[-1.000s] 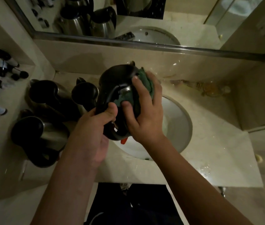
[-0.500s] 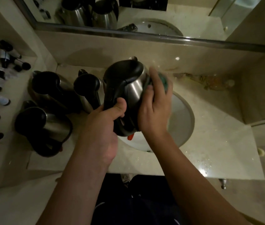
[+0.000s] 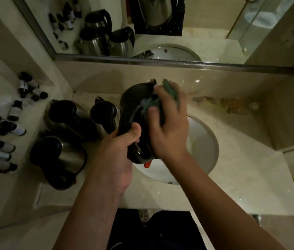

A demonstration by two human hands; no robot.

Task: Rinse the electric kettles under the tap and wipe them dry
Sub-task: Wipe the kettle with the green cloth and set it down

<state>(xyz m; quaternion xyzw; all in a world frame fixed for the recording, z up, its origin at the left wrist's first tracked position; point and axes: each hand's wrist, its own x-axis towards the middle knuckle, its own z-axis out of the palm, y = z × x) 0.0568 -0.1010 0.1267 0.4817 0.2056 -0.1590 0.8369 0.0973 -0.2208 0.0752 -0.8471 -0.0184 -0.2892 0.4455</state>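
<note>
A steel electric kettle [image 3: 135, 98] with a black lid and handle hangs above the left edge of the white sink [image 3: 205, 141]. My left hand [image 3: 117, 156] grips its black handle from below. Pressed against the kettle's right side is a green cloth [image 3: 169, 91], held there by my right hand [image 3: 169, 127]. A red switch shows at the kettle's base. Three more kettles stand on the counter to the left: one at the back [image 3: 65, 116], one beside the held kettle [image 3: 103, 114], one at the front [image 3: 58, 159].
Several small dark-capped bottles [image 3: 11, 127] lie on a ledge at the far left. The beige counter [image 3: 250, 186] is wet with droplets to the right of the sink. A clear plastic wrapper [image 3: 229, 105] lies at the back right. A mirror [image 3: 160, 24] runs along the wall.
My right hand has slid the green cloth from the kettle's right side back over its top front. The camera view shifted slightly; my left hand keeps its grip on the handle.
</note>
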